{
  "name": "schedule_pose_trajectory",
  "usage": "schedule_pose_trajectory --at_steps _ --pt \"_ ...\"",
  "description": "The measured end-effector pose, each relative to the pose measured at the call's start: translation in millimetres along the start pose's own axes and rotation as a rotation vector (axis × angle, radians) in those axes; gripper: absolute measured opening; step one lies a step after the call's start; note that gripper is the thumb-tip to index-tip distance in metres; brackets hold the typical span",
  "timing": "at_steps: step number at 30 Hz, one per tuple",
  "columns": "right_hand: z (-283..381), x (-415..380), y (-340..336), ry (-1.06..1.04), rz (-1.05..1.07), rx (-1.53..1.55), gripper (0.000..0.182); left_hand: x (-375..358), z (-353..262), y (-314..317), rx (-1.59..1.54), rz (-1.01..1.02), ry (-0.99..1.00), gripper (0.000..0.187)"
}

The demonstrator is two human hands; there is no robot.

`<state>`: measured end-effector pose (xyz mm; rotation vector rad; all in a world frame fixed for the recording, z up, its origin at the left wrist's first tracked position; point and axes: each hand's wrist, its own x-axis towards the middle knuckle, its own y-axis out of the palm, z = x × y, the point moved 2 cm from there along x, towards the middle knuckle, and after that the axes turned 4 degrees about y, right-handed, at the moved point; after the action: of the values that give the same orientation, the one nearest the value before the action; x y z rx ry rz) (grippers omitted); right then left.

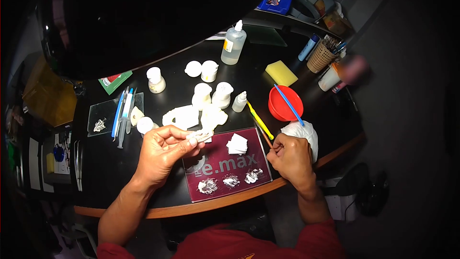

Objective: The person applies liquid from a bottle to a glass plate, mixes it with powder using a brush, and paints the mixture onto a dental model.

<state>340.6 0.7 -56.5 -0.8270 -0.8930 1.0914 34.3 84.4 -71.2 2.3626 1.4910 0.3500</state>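
Between the thumb and fingers of my left hand (167, 151) is a small whitish piece (200, 136), held over the upper left corner of a maroon plate (223, 168). My right hand (292, 158) is closed on a thin brown-handled tool (266, 136) at the plate's right edge, beside a white cloth (309, 136). On the plate lie a stack of white squares (237, 144) and three smeared white mounds, one of them in the middle (231, 181). A yellow tool (259, 120) lies just above my right hand.
A red bowl (282, 110) with a blue stick across it stands right, near a yellow sponge (281, 73). White jars and bottles, including a tall clear bottle (234, 45), stand behind the plate. A glass slab (100, 115) and slim tools lie left.
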Motion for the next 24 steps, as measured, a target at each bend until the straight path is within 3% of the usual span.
schedule_pose_trajectory --at_steps 3,6,9,12,15,18,19,24 --pt "17 0 -30 -0.114 -0.088 0.166 0.012 1 -1 0 0.033 0.001 0.022 0.006" --pt "12 15 -58 -0.108 -0.232 0.112 0.013 0 -1 0 0.053 0.002 0.031 0.005" --pt "-6 46 -70 0.014 -0.127 -0.025 0.013 0 -2 2 0.062 0.005 0.029 0.005" --pt "-20 66 -64 -0.017 -0.020 -0.155 0.012 0 -2 3 0.020 0.000 0.035 0.005" --pt "-15 54 -81 -0.029 -0.051 0.028 0.011 0 -1 -1 -0.011 -0.006 0.032 0.007" --pt "-28 21 -103 0.086 -0.058 0.138 0.009 0 0 -2 -0.098 -0.013 0.027 0.008" --pt "-35 8 -100 0.125 -0.066 0.333 0.009 0 1 -3 -0.084 -0.018 0.018 0.008" --pt "-65 -48 -99 0.285 0.020 0.281 0.013 1 -1 -3 -0.102 -0.036 -0.013 0.007"
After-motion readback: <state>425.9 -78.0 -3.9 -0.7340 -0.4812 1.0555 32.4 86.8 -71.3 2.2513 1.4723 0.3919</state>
